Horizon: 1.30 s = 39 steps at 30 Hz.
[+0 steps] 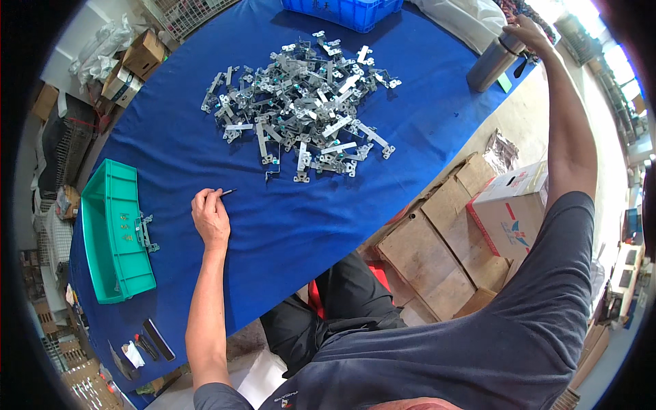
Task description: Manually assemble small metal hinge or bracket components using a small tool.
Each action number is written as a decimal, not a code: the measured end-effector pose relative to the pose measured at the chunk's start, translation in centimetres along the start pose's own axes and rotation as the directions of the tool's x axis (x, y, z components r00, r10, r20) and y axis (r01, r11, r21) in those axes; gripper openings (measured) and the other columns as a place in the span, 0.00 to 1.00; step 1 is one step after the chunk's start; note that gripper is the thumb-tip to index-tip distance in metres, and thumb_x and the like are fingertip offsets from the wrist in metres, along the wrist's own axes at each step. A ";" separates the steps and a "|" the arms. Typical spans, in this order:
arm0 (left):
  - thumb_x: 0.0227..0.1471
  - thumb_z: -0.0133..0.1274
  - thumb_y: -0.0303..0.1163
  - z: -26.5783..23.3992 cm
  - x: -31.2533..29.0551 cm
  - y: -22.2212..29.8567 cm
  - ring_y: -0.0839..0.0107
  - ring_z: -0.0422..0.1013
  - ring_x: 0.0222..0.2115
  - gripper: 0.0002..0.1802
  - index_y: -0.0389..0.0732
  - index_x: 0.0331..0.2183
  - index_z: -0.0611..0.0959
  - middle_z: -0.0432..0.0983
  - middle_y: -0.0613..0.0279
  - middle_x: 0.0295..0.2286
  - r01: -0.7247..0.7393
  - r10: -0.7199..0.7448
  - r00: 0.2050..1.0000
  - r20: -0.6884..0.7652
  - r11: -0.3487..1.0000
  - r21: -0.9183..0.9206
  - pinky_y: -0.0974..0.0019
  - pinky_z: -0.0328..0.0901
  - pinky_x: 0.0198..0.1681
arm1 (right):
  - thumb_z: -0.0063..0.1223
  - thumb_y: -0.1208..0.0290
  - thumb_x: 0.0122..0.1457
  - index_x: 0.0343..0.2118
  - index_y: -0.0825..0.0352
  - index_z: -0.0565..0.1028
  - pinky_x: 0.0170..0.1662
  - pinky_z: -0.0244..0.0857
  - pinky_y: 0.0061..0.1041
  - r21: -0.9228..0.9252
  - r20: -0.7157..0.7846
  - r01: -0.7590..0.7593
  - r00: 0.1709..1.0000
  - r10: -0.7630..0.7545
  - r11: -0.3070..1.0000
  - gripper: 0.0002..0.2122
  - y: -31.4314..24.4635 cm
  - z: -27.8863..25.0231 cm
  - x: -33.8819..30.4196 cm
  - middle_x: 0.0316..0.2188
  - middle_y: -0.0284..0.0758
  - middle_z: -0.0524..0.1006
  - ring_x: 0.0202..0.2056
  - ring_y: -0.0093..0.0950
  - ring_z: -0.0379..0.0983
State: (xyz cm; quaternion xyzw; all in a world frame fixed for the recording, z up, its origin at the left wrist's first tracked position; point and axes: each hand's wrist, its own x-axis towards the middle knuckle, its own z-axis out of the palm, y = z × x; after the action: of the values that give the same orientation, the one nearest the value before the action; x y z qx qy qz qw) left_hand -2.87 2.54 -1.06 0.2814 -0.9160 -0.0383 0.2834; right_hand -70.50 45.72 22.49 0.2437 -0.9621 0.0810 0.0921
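Observation:
My left hand (210,217) rests on the blue cloth, its fingers closed round a thin, dark, pen-like rod (229,192) whose kind I cannot make out. At the far right, my right arm is stretched out and my right hand (531,35) grips the top of a brushed-steel vacuum flask (488,66), which has a dark strap loop. Ahead of my left hand lies a loose heap of silvery metal hinge-like brackets (301,102), some with small teal parts. One similar bracket (145,234) lies against the right side of a green plastic bin (130,273).
A blue crate (348,15) stands at the table's far edge, with white cloth (458,20) to its right. At the near left lie a dark flat bar (159,339) and small tools (145,347). Beside the table, a white carton (506,212) and flattened cardboard (427,253) are on the floor.

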 end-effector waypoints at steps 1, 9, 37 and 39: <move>0.53 0.53 0.22 0.1 -0.1 0.1 0.60 0.71 0.41 0.07 0.41 0.34 0.84 0.74 0.64 0.37 -0.011 0.011 1.000 -0.002 1.000 0.000 0.57 0.66 0.43 | 0.54 0.39 0.54 0.53 0.66 0.73 0.52 0.67 0.42 -0.174 -0.010 0.017 1.000 -0.019 0.985 0.35 0.0 -0.3 -0.1 0.47 0.50 0.78 0.50 0.46 0.74; 0.53 0.53 0.22 -0.4 0.5 0.1 0.60 0.71 0.41 0.07 0.42 0.34 0.84 0.74 0.64 0.37 -0.007 0.006 1.000 -0.016 1.000 -0.012 0.56 0.66 0.44 | 0.52 0.36 0.54 0.42 0.71 0.77 0.50 0.65 0.44 0.057 0.095 -0.034 0.995 0.028 0.998 0.34 1.8 -0.5 2.3 0.45 0.52 0.78 0.49 0.46 0.75; 0.53 0.54 0.23 -0.3 -0.2 -0.4 0.61 0.71 0.41 0.08 0.43 0.35 0.84 0.74 0.66 0.38 0.026 -0.026 1.000 -0.006 1.000 -0.009 0.57 0.66 0.43 | 0.53 0.47 0.55 0.53 0.67 0.71 0.53 0.65 0.43 -0.235 -0.022 0.014 1.000 -0.020 0.972 0.30 -1.3 1.5 1.1 0.50 0.54 0.75 0.52 0.49 0.73; 0.53 0.54 0.23 -0.2 0.1 -0.3 0.61 0.71 0.41 0.08 0.43 0.35 0.84 0.74 0.66 0.38 0.016 -0.016 1.000 -0.008 1.000 -0.013 0.57 0.66 0.43 | 0.51 0.49 0.55 0.54 0.63 0.71 0.53 0.65 0.43 -0.239 -0.079 -0.077 0.995 0.060 0.968 0.28 -1.0 1.5 0.5 0.49 0.53 0.76 0.51 0.48 0.73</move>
State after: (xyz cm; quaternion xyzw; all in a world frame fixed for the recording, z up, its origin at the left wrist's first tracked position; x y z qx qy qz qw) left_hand -2.72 2.28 -0.92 0.2873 -0.9122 -0.0452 0.2887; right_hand -70.70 44.34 21.26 0.1945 -0.9687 -0.0249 0.1522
